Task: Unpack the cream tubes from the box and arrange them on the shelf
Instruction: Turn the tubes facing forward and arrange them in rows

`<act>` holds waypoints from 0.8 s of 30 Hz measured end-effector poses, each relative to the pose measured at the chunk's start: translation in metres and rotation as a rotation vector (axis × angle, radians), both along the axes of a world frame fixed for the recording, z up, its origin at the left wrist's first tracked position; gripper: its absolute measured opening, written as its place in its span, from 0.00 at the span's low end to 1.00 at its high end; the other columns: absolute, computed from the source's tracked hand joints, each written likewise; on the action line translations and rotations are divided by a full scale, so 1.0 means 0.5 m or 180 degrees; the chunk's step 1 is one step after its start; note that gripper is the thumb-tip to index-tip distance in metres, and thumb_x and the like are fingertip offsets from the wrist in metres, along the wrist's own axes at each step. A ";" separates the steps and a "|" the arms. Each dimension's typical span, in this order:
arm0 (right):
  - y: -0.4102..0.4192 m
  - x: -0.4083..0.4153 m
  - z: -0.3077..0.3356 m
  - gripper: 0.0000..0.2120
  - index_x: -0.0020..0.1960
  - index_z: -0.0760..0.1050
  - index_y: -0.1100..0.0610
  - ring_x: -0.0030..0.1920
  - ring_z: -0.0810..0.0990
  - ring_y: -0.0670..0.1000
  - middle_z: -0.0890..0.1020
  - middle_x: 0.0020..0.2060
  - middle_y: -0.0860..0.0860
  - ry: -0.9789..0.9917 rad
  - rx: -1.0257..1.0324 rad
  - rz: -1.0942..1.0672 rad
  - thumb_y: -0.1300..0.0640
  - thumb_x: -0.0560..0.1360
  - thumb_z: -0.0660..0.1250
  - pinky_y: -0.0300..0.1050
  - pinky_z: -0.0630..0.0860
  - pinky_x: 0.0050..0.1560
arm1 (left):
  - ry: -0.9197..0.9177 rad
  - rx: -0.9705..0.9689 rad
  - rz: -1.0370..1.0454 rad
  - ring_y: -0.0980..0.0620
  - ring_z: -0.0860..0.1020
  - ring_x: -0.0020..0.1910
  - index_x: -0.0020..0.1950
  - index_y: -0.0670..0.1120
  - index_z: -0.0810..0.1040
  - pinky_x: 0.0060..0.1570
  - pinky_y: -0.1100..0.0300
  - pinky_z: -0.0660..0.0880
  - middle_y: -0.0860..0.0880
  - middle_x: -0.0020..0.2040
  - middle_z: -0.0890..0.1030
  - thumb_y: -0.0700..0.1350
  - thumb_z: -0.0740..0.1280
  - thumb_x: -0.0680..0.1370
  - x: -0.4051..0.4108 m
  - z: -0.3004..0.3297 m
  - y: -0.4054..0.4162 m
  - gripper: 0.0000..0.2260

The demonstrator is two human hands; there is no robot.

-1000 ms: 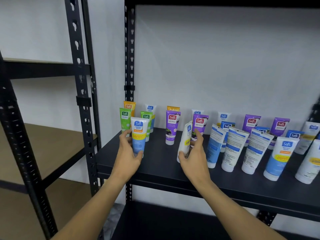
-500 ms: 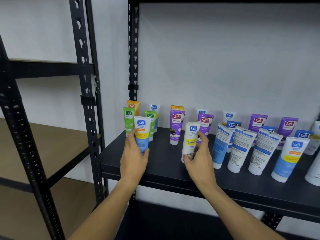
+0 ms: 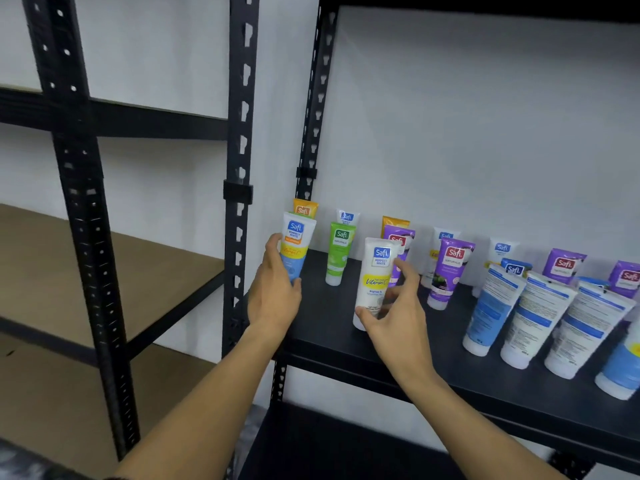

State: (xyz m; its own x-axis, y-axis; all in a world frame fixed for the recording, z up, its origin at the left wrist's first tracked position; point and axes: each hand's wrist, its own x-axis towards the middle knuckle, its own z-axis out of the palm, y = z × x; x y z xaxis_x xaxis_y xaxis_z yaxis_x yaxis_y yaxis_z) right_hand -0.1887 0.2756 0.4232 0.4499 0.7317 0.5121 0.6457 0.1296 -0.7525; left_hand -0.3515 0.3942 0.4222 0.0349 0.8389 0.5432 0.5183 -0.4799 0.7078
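On the black metal shelf against a white wall, standing tubes cap-down and label-forward: left hand gripping a blue-and-yellow Safi tube at the left end, right hand pinching a white Vitamin C tube upright, likely squaring the front row.

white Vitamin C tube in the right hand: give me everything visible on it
The white Vitamin C tube looks like glossy soft plastic, with a blue Safi logo near its flat crimped top, a yellow band with script lettering, and small blurred print below. It stands cap-down, nearly upright, on the black shelf near the front edge. The right hand pinches its lower part, thumb in front, fingers behind.
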 end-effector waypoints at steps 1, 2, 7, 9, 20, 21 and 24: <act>0.007 -0.009 0.000 0.45 0.73 0.54 0.40 0.50 0.81 0.44 0.78 0.53 0.43 0.0020 0.0020 0.0010 0.62 0.69 0.77 0.41 0.80 0.48 | 0.0004 -0.0023 0.0037 0.45 0.79 0.53 0.73 0.57 0.51 0.44 0.48 0.80 0.45 0.62 0.77 0.37 0.71 0.74 -0.003 -0.003 0.004 0.37; 0.014 -0.018 -0.002 0.45 0.73 0.54 0.40 0.50 0.81 0.44 0.78 0.53 0.43 0.0031 0.0030 0.0017 0.62 0.69 0.77 0.37 0.79 0.46 | -0.0030 -0.0054 0.0057 0.45 0.79 0.52 0.73 0.57 0.51 0.44 0.48 0.80 0.45 0.62 0.77 0.37 0.71 0.74 -0.006 -0.006 0.007 0.38; 0.052 -0.063 -0.011 0.44 0.73 0.55 0.40 0.49 0.82 0.44 0.79 0.49 0.45 0.0054 0.0068 0.0016 0.61 0.68 0.77 0.33 0.77 0.41 | -0.0251 -0.0138 -0.0008 0.46 0.78 0.55 0.73 0.57 0.51 0.47 0.48 0.80 0.46 0.64 0.75 0.35 0.70 0.75 -0.013 -0.018 0.018 0.38; 0.069 -0.078 -0.015 0.44 0.72 0.55 0.40 0.48 0.82 0.44 0.79 0.48 0.46 0.0030 0.0085 -0.0039 0.61 0.69 0.77 0.35 0.76 0.41 | -0.0351 -0.0146 -0.0053 0.45 0.79 0.55 0.73 0.58 0.51 0.49 0.47 0.80 0.46 0.64 0.75 0.35 0.69 0.75 -0.014 -0.023 0.019 0.37; 0.139 -0.112 -0.022 0.45 0.71 0.53 0.40 0.50 0.82 0.49 0.79 0.54 0.50 -0.0011 0.0078 -0.0445 0.60 0.68 0.78 0.54 0.81 0.48 | -0.0518 -0.0150 -0.0208 0.46 0.74 0.63 0.76 0.53 0.53 0.47 0.55 0.75 0.47 0.69 0.68 0.32 0.65 0.76 -0.021 -0.029 0.011 0.34; 0.143 -0.113 -0.024 0.45 0.71 0.53 0.39 0.50 0.82 0.50 0.79 0.54 0.51 0.0003 0.0081 -0.0471 0.60 0.68 0.78 0.54 0.81 0.49 | -0.0524 -0.0184 -0.0207 0.46 0.74 0.63 0.75 0.53 0.54 0.47 0.54 0.75 0.47 0.68 0.68 0.32 0.65 0.76 -0.022 -0.029 0.012 0.34; 0.152 -0.118 -0.029 0.46 0.71 0.51 0.38 0.51 0.82 0.52 0.78 0.55 0.53 -0.0040 0.0044 -0.0539 0.60 0.68 0.78 0.56 0.81 0.48 | -0.0540 -0.0254 -0.0213 0.46 0.74 0.63 0.75 0.53 0.54 0.45 0.55 0.74 0.47 0.68 0.69 0.32 0.64 0.77 -0.022 -0.029 0.013 0.33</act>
